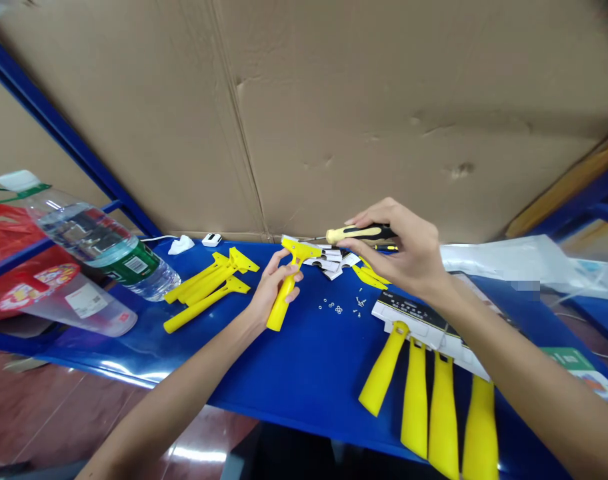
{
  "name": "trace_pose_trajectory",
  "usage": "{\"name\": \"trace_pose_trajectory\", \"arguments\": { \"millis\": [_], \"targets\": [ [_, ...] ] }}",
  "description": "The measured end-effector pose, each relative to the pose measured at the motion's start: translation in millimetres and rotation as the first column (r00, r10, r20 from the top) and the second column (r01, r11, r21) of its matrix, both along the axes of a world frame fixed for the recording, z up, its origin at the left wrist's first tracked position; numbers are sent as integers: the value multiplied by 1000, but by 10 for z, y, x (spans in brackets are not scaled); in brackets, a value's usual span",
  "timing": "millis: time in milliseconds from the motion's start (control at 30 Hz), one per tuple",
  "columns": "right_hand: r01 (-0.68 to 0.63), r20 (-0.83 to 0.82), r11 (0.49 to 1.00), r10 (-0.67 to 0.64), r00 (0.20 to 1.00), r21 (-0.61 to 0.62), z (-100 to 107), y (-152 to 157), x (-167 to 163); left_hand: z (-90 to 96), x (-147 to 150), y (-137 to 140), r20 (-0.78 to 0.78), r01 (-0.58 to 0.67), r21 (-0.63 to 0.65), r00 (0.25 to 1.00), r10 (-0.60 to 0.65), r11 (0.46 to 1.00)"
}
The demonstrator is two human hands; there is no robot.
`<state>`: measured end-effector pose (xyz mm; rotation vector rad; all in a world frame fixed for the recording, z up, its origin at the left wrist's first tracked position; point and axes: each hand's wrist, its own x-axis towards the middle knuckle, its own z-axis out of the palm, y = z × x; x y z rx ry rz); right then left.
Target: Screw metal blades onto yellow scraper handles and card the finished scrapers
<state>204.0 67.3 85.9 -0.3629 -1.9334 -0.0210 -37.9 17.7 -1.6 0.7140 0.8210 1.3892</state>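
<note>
My left hand (277, 283) is wrapped round the handle of a yellow scraper (284, 300), its wide head pointing up and away from me. My right hand (409, 243) grips a screwdriver (354, 233) with a cream and black handle. The screwdriver lies nearly level, its thin shaft pointing left toward the scraper's head; whether the tip touches it I cannot tell. Small screws (360, 303) and nuts or washers (339, 309) are scattered on the blue table (304, 387) between my hands. White blade-like pieces (334, 263) lie in a pile behind them.
Several assembled yellow scrapers (209, 283) lie on the left, near a water bottle (129, 257) and a plastic cup (89, 303). Several loose yellow handles (417, 393) rest against a black and white box (419, 317) at front right. Cardboard (334, 120) stands behind the table.
</note>
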Motion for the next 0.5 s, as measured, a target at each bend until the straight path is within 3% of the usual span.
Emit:
{"name": "trace_pose_trajectory", "arguments": {
  "millis": [333, 500],
  "targets": [
    [-46, 67, 999, 48, 997, -26, -107, 35, -57, 5, 27, -40, 10, 44, 15, 999, -44, 999],
    [-42, 113, 999, 39, 993, 21, -123, 41, -51, 18, 42, -45, 19, 41, -13, 999, -41, 999]
  ]
}}
